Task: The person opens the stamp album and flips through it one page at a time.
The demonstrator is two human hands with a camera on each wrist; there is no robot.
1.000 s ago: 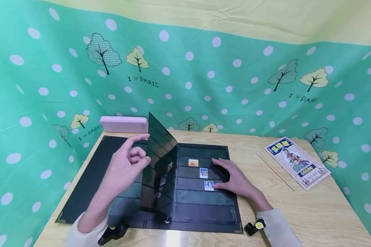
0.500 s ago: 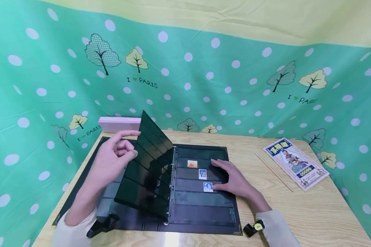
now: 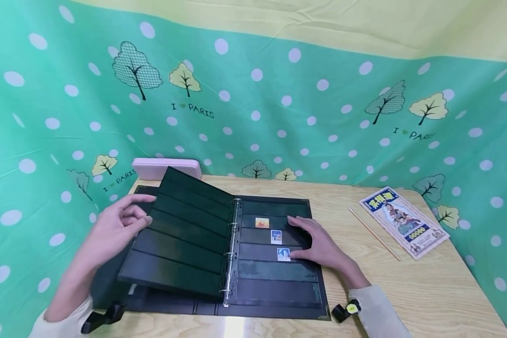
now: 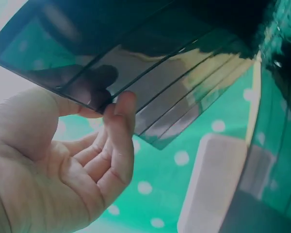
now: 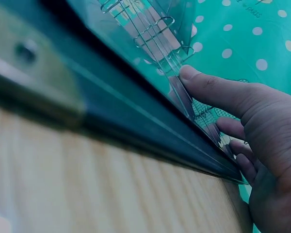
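A black stamp album [image 3: 274, 310] lies spread on the table, metal rings [image 3: 229, 253] along its middle. My left hand [image 3: 110, 230] pinches the outer edge of a raised black stock page [image 3: 186, 230], which tilts over the album's left side; thumb and forefinger meet at that edge in the left wrist view. On the right-hand page sit an orange stamp [image 3: 262, 223] and two blue stamps, an upper one [image 3: 276, 236] and a lower one [image 3: 283, 255]. My right hand [image 3: 321, 244] rests at this page's right edge, thumb tip beside the lower blue stamp. What lies under the raised page is mostly hidden.
A pink case [image 3: 166, 168] stands at the back left, against a green dotted cloth [image 3: 279, 126]. To the right, a thin wooden stick [image 3: 373, 234] and a printed booklet [image 3: 405, 223] lie on the wooden table [image 3: 431, 291].
My left hand has swung the page from nearly upright over to the left and lowered it. More of the rings shows. The right hand stays in place.
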